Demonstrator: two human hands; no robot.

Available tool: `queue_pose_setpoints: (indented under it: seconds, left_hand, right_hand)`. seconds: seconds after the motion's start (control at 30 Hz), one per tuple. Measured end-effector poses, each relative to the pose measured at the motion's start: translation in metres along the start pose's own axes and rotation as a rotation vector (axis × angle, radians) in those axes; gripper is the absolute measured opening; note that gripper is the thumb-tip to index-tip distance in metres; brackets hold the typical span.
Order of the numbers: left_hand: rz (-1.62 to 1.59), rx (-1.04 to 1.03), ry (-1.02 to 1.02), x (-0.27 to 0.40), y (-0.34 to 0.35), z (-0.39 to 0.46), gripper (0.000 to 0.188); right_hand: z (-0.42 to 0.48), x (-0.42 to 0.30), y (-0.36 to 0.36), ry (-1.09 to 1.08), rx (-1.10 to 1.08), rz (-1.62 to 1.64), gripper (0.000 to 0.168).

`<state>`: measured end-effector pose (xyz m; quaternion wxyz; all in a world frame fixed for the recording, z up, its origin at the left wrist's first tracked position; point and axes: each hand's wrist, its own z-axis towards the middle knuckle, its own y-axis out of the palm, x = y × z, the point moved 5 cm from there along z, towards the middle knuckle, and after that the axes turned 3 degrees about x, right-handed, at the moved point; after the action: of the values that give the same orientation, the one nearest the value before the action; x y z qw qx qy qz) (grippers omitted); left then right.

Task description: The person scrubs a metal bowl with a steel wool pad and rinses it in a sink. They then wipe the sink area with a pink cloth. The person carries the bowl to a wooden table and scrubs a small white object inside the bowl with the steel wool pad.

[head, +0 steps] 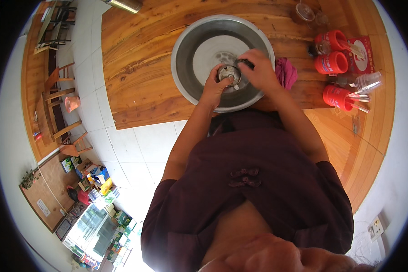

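Observation:
A wide metal basin [183, 81] sits on a wooden table [142, 68] in front of me, with a shallow layer of liquid at its bottom. Over the basin, my left hand [212, 87] grips a small round metal part [228, 72] with a pale, crusted-looking face, its thumb pressed on the near edge. A short tab juts from the part's lower side. My right hand [260, 69], slightly blurred, pinches a small dark object [247, 63] just right of the part. What that dark object is cannot be made out.
A crumpled magenta cloth [285, 73] lies against the basin's right side. Red plastic containers [331, 63], one holding sticks, stand farther right near stacked clear cups [369, 82]. A glass jar [304, 13] is at the back right, a metal cylinder [125, 4] at the back left.

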<state>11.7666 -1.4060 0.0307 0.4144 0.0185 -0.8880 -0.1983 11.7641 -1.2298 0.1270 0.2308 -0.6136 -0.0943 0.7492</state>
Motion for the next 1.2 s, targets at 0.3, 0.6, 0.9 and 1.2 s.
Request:
queue_pose_setpoints:
  seconds: [0.3, 0.6, 0.9, 1.2]
  left_hand:
    - [0.05, 0.002, -0.005, -0.001, -0.002, 0.003, 0.061]
    - [-0.152, -0.048, -0.039, 0.005, 0.001, -0.003, 0.058]
    - [0.006, -0.005, -0.038, 0.007, 0.004, -0.007, 0.062]
    - [-0.029, 0.041, -0.047, 0.009, -0.003, -0.001, 0.058]
  right_hand:
    - [-0.001, 0.005, 0.022, -0.133, -0.047, -0.194, 0.013]
    - [-0.004, -0.012, 0.005, -0.08, -0.088, 0.003, 0.013]
    - [-0.01, -0.014, 0.027, -0.164, -0.105, -0.214, 0.011]
    - [-0.014, -0.013, 0.022, -0.132, -0.136, -0.206, 0.009]
